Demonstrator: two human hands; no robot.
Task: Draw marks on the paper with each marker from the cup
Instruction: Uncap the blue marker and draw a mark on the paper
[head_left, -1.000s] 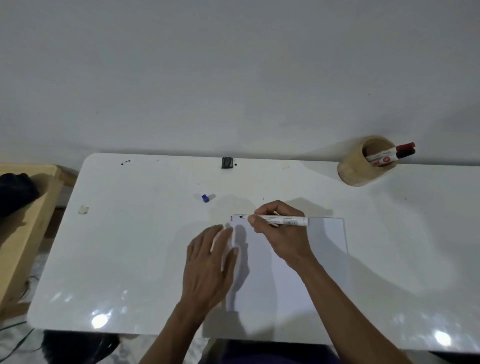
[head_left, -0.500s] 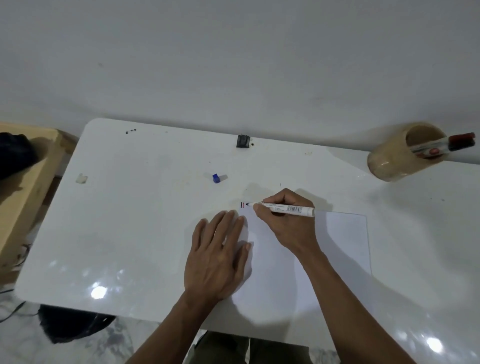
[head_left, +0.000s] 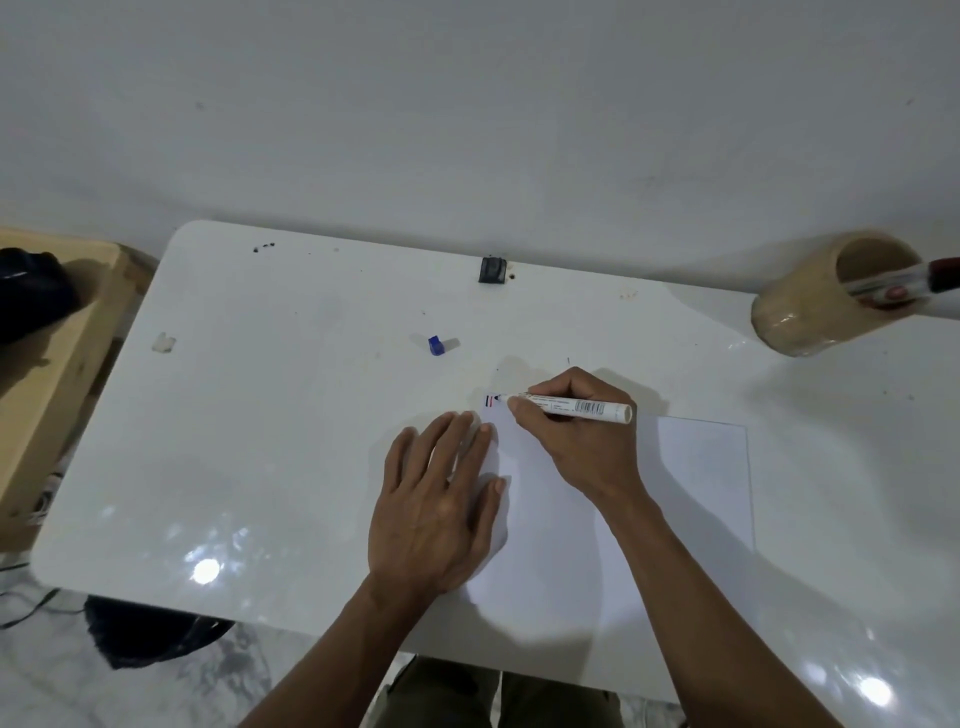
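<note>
1. The right hand (head_left: 576, 441) is grasping a white marker (head_left: 571, 406) in a writing grip, its dark tip touching the far left corner of the paper (head_left: 691, 483).
2. Short blue and red marks (head_left: 489, 400) are sitting just left of the tip.
3. The marker barrel is showing a barcode and small print too blurred to read.
4. The left hand (head_left: 436, 504) is lying flat, fingers spread and released, pressing the paper's left edge onto the white tabletop (head_left: 260, 441).
5. A tan cup (head_left: 810, 306) is standing far right, holding a red-capped marker (head_left: 904, 283); its label is unreadable.
6. A blue cap (head_left: 436, 345) is lying beyond the paper.
</note>
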